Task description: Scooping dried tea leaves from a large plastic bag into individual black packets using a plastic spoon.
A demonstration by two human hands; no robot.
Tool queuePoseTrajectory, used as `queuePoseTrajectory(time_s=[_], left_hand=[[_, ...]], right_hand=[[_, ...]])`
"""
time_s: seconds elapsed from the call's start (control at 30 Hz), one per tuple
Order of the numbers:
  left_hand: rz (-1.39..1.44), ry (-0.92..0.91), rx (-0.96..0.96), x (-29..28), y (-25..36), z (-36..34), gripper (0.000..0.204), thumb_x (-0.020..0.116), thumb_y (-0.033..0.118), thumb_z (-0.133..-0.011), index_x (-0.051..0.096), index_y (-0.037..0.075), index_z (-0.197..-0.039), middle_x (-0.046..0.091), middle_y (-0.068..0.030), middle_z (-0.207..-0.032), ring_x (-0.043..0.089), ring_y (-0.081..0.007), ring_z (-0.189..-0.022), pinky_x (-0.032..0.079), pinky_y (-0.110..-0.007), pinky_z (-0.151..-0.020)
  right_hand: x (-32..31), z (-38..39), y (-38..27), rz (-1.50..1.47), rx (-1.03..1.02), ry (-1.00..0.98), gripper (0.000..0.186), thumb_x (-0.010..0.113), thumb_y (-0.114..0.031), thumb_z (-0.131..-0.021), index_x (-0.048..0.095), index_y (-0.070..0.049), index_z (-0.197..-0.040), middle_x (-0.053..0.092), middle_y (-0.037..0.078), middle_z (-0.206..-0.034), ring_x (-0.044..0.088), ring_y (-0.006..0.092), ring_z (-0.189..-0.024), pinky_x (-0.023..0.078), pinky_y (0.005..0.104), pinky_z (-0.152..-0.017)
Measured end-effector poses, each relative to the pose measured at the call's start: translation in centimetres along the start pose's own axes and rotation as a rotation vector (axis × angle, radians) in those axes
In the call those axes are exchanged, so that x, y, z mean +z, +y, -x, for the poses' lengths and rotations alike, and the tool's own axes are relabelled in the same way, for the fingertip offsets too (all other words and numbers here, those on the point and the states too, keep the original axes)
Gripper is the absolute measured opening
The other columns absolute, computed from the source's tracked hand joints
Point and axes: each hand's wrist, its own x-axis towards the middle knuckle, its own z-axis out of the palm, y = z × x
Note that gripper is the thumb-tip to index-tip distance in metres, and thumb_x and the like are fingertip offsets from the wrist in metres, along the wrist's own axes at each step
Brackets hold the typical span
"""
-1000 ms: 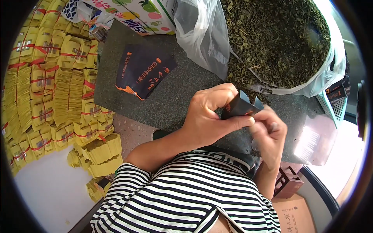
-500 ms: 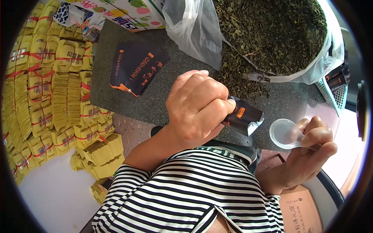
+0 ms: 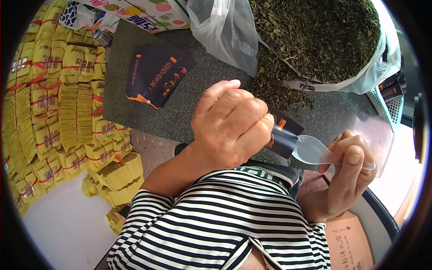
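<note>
My left hand (image 3: 231, 126) is closed around a small dark pouch (image 3: 284, 132) with orange print, its right end facing my other hand. Between the fingers and thumb of my right hand (image 3: 348, 168) is a translucent plastic spoon (image 3: 311, 150), its short handle sticking out past the thumb. The tip of the spoon's bowl meets the pouch's right edge; how far it reaches inside I cannot tell. Farther off, a heap of dried dark green leaves (image 3: 315, 40) fills a clear plastic bag (image 3: 355, 85), and some leaves spill onto the grey tabletop (image 3: 180, 121).
A fanned stack of dark pouches (image 3: 157, 76) lies left on the table. Bundles of yellow packets (image 3: 47, 96) with red ties cover the left side. A printed carton (image 3: 148, 11) stands at the back. On the right are a pale blue basket (image 3: 387, 112) and a brown box (image 3: 348, 240).
My right hand has brought the spoon left, from beside the pouch to its open end, and turned the bowl toward it. My left hand holds nearly the same place.
</note>
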Motion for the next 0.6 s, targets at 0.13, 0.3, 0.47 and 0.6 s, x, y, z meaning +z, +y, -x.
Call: queuePoseTrajectory(time_s=[0.13, 0.3, 0.47, 0.6], left_hand=[[0.017, -0.016, 0.013, -0.1, 0.2, 0.2, 0.018, 0.071, 0.01, -0.065, 0.066, 0.011, -0.082, 0.062, -0.0017, -0.083, 0.063, -0.0198, -0.072, 0.051, -0.044, -0.086], [0.188, -0.038, 0.002, 1.0, 0.0, -0.2, 0.026, 0.073, 0.019, -0.076, 0.059, 0.009, -0.095, 0.067, -0.01, -0.094, 0.068, -0.0295, -0.081, 0.053, -0.045, -0.081], [0.29, -0.237, -0.122, 0.6, 0.1, -0.2, 0.048, 0.076, 0.033, -0.079, 0.058, 0.005, -0.114, 0.065, -0.0116, -0.093, 0.064, -0.0304, -0.079, 0.048, -0.04, -0.068], [0.307, -0.297, -0.115, 0.1, -0.1, -0.5, 0.067, 0.077, 0.049, -0.074, 0.059, 0.003, -0.119, 0.064, -0.0108, -0.088, 0.061, -0.0298, -0.075, 0.046, -0.039, -0.067]], right_hand=[[0.6, -0.3, 0.6, -0.073, 0.06, -0.038, 0.043, 0.056, -0.03, -0.099, 0.057, 0.0, -0.068, 0.056, 0.008, -0.057, 0.046, 0.0109, -0.047, 0.031, 0.0243, -0.044], [1.8, 0.0, 2.2, -0.291, 0.055, -0.011, 0.04, 0.055, -0.027, -0.1, 0.058, 0.001, -0.072, 0.058, 0.01, -0.062, 0.048, 0.0124, -0.049, 0.033, 0.0247, -0.046], [2.0, 0.0, 3.1, -0.228, -0.108, -0.023, 0.035, 0.062, -0.025, -0.096, 0.061, 0.004, -0.077, 0.058, 0.01, -0.064, 0.054, 0.0153, -0.054, 0.04, 0.0249, -0.05], [1.6, -0.3, 3.4, -0.145, -0.224, -0.113, 0.032, 0.07, -0.025, -0.091, 0.063, 0.006, -0.082, 0.061, 0.011, -0.068, 0.057, 0.0176, -0.059, 0.045, 0.0263, -0.055]])
